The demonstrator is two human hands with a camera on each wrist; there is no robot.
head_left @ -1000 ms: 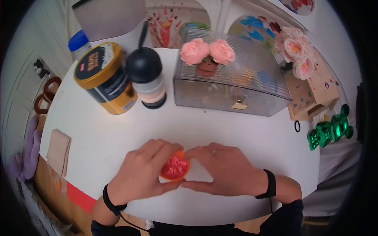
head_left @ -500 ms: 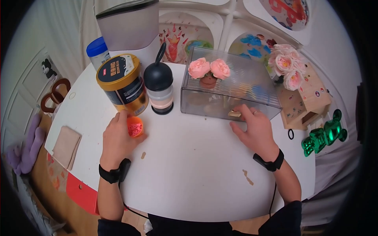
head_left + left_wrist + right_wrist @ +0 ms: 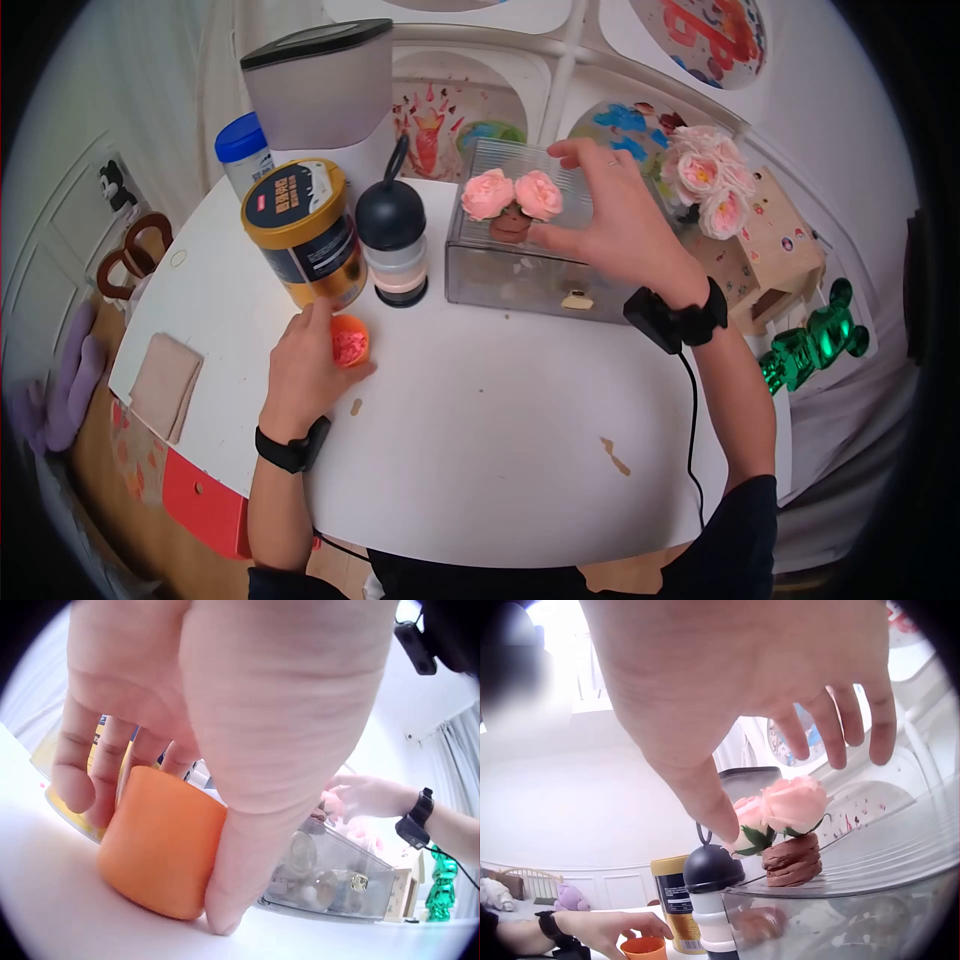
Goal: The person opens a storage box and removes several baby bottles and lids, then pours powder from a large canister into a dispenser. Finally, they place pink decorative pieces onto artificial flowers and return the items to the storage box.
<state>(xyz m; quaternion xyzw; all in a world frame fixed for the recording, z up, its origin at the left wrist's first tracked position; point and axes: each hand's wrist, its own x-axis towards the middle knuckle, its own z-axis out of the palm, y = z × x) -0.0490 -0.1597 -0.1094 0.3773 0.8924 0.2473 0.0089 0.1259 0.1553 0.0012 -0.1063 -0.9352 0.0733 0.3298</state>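
A small orange cup (image 3: pixel 161 844) with pink bits (image 3: pixel 350 347) inside stands on the white table. My left hand (image 3: pixel 303 368) grips it, thumb on one side and fingers on the other. My right hand (image 3: pixel 632 225) reaches over a clear grey box (image 3: pixel 510 285) with fingers spread apart. Just beside that thumb, two pink roses (image 3: pixel 795 806) rise from a brown clay base (image 3: pixel 793 861) on the box's ribbed lid. In the right wrist view the thumb overlaps the left rose, and the other fingers hang above the lid with nothing between them.
Behind the cup stand a gold-and-black tub (image 3: pixel 305 245) and a stacked container with a black domed top (image 3: pixel 392 222). A folded beige cloth (image 3: pixel 166 385) lies at the left. To the right are a wooden house (image 3: pixel 785 245) and a shiny green bear figure (image 3: pixel 815 345).
Both hands were at the cup; the left carried it left and forward to beside the tub. The right let go, passed the box's front latch, and rose over the lid by the roses.
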